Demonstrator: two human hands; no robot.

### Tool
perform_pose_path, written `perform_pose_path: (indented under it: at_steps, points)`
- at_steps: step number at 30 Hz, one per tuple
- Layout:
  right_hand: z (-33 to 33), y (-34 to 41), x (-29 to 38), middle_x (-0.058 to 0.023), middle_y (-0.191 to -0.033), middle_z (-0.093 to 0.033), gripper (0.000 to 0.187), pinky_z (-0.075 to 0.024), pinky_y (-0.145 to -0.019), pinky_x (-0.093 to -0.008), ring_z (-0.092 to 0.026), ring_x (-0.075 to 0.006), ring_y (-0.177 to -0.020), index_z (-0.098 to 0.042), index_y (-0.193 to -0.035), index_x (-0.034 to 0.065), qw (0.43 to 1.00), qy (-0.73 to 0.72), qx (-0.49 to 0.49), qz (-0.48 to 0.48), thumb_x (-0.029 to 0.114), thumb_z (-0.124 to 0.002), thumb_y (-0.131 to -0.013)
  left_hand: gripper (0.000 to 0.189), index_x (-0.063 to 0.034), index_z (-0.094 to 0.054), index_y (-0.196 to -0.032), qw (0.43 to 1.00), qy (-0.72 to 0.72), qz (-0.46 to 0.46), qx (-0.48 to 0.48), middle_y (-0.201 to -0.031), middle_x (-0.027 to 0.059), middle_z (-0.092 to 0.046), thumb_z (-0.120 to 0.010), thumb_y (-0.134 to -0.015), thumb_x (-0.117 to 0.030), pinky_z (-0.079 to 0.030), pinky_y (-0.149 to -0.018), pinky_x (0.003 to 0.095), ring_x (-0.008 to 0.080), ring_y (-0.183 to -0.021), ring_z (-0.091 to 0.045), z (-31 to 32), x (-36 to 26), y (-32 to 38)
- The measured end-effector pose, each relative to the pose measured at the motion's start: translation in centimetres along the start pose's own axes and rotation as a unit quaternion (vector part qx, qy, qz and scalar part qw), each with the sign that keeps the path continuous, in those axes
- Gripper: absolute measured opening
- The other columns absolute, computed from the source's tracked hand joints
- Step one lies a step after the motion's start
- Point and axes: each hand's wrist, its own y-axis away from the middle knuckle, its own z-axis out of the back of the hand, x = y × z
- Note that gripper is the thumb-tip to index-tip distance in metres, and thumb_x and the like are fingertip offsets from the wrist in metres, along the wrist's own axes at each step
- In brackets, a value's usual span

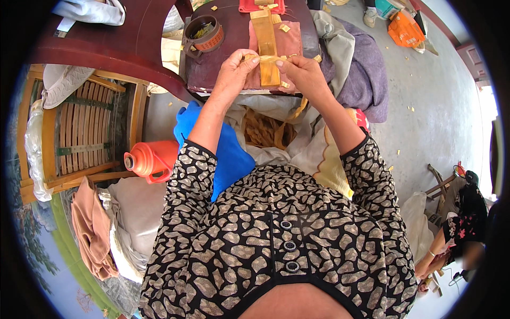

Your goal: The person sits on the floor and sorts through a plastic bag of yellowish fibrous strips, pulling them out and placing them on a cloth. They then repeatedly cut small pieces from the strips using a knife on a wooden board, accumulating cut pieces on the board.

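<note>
My left hand [239,69] and my right hand [305,71] pinch a thin yellowish strip [270,58] between thumbs and fingers. The strip lies across a smooth wooden block [265,38] near its front end. From my right hand's side a strip of the same colour [301,109] hangs down towards a cloth-lined opening holding many brown strips [263,131]. Under the block is a pink cloth [293,40] on a dark red table [235,24]. Small folded yellowish pieces [284,28] lie about the block.
A brown cup [204,34] with liquid and leaves stands at the table's left. An orange-red thermos [153,159] and a blue cloth [231,155] are by my left arm. A wooden slatted chair [85,129] is at left. Another person [434,247] sits at lower right.
</note>
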Motion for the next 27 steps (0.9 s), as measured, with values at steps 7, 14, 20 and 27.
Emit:
perform_pose_path:
  at_steps: [7,14,20,27]
  points:
    - [0.2,-3.3,-1.7,-0.0095,-0.061,-0.057,0.033,-0.0472,-0.061,-0.0361,-0.055,-0.0192,-0.059,-0.066,-0.081,-0.0026,0.988,0.143,-0.052,0.039,0.030,-0.063,-0.085,0.018,-0.0078,-0.060,-0.097,0.996,-0.018,0.085,-0.011,-0.070,-0.0049,-0.051,-0.058,-0.094,-0.026,-0.035,-0.051,0.0210,0.0045,-0.058,-0.043,0.4,1.0,-2.4]
    - [0.4,-2.3,-4.3,-0.0252,-0.089,-0.064,0.031,-0.0473,-0.078,-0.0498,-0.062,-0.0425,-0.090,-0.065,-0.088,0.0017,0.939,0.333,-0.089,0.006,0.030,-0.054,-0.087,0.023,-0.0001,-0.061,-0.087,0.936,-0.342,0.072,-0.044,-0.076,0.0083,-0.062,-0.061,-0.086,-0.023,-0.046,-0.068,0.0325,0.0179,-0.072,-0.058,0.5,3.5,-1.3]
    - [-1.4,2.2,-2.1,-0.0196,-0.090,-0.064,0.019,-0.0477,-0.074,-0.0463,-0.061,-0.0376,-0.087,-0.064,-0.098,0.0051,0.903,0.360,-0.105,0.209,0.019,-0.054,-0.090,0.030,-0.0025,-0.069,-0.099,0.953,-0.299,-0.045,-0.005,-0.096,0.0083,-0.065,-0.061,-0.092,-0.031,-0.046,-0.083,0.0302,0.0196,-0.090,-0.059,-1.1,3.1,5.5]
    - [-5.9,8.1,-2.0,-0.0123,-0.087,-0.064,0.016,-0.0501,-0.071,-0.0366,-0.061,-0.0281,-0.079,-0.066,-0.098,0.0010,0.920,0.190,0.014,0.343,0.013,-0.063,-0.088,0.035,-0.0067,-0.057,-0.112,0.861,0.431,0.262,0.069,-0.107,0.0059,-0.062,-0.044,-0.101,-0.037,-0.050,-0.081,0.0350,0.0169,-0.094,-0.062,-2.4,2.5,9.3]
